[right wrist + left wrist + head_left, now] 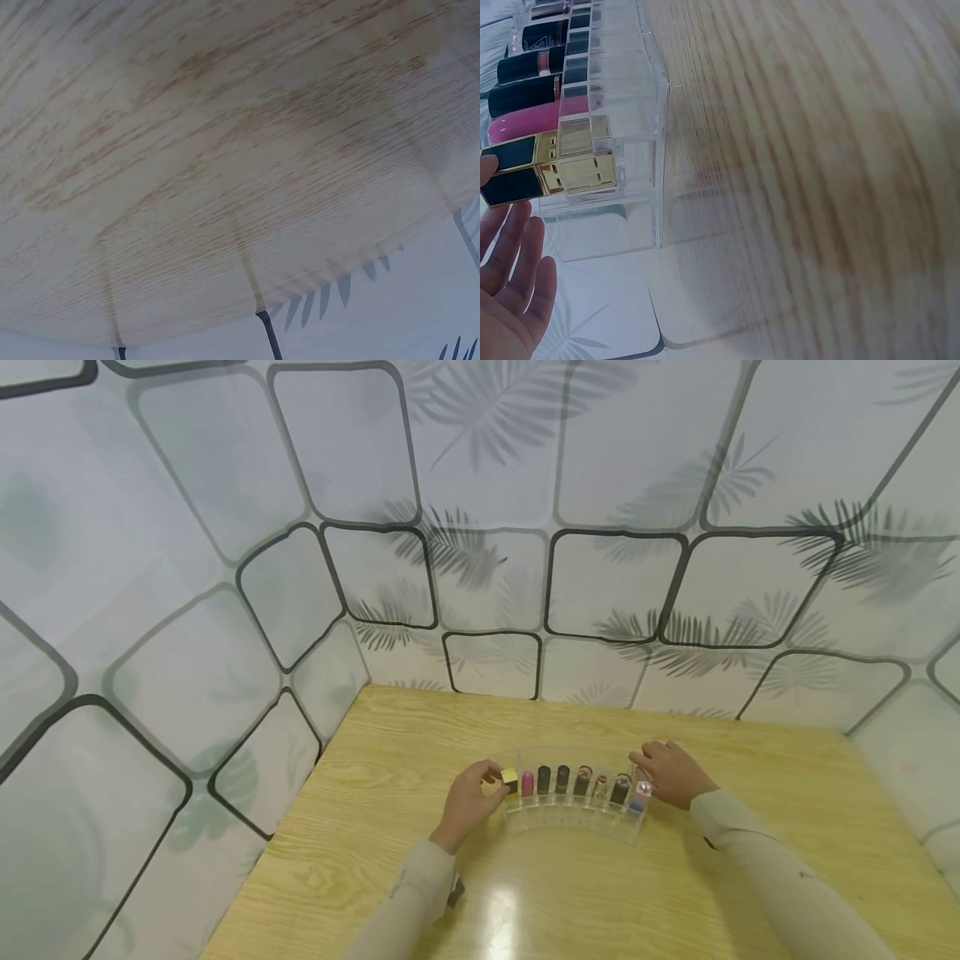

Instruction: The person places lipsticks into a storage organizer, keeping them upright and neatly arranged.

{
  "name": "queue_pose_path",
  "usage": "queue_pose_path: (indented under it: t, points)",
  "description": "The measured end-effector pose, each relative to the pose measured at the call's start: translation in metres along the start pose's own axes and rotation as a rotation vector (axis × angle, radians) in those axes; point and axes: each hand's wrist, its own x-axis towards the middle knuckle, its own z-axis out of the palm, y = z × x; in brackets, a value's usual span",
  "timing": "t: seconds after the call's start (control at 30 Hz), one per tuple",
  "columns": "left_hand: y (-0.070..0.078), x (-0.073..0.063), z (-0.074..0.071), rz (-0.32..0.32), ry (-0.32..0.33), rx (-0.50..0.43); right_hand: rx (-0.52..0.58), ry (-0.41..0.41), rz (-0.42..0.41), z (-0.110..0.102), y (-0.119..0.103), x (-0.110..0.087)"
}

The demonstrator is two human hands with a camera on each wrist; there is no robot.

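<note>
A clear, curved lipstick holder stands on the table with a row of several upright lipsticks in it. My left hand is at its left end, where thumb and fingers pinch the black cap of a square black-and-gold lipstick. That lipstick's gold base is inside the end compartment. Beside it stands a pink lipstick, then dark-capped ones. At the holder's right end is my right hand, its fingers bent by a pink-and-blue lipstick. Whether these fingers grip anything is hidden.
The wooden table meets patterned cloth walls at the back and sides. In front of the lipstick row, the holder has a lower clear tier. The right wrist view shows only table and wall cloth.
</note>
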Motion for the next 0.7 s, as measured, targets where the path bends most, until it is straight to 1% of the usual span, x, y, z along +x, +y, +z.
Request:
queue_pose_path:
  t: [0.17, 0.3, 0.4, 0.5, 0.57, 0.63, 0.7]
  points:
    - [0.0, 0.0, -0.002, -0.012, -0.016, 0.029, -0.009, 0.019, -0.009, 0.002, 0.001, 0.0]
    - [0.0, 0.001, -0.002, -0.039, -0.053, 0.053, -0.016, 0.025, -0.009, 0.003, 0.0, 0.0]
    - [0.0, 0.001, -0.002, -0.061, -0.083, 0.062, -0.019, 0.005, 0.003, 0.001, 0.0, -0.001]
    - [0.0, 0.002, -0.003, -0.069, -0.105, 0.073, -0.009, -0.041, 0.036, -0.003, -0.002, -0.001]
    - [0.002, 0.002, -0.005, -0.062, -0.112, 0.086, 0.018, -0.091, 0.081, -0.007, -0.004, 0.0]
    - [0.004, 0.004, -0.008, -0.028, -0.112, 0.115, 0.048, -0.154, 0.142, -0.012, -0.005, 0.001]
    - [0.005, 0.006, -0.011, 0.021, -0.108, 0.176, 0.102, -0.22, 0.229, -0.017, -0.006, 0.0]
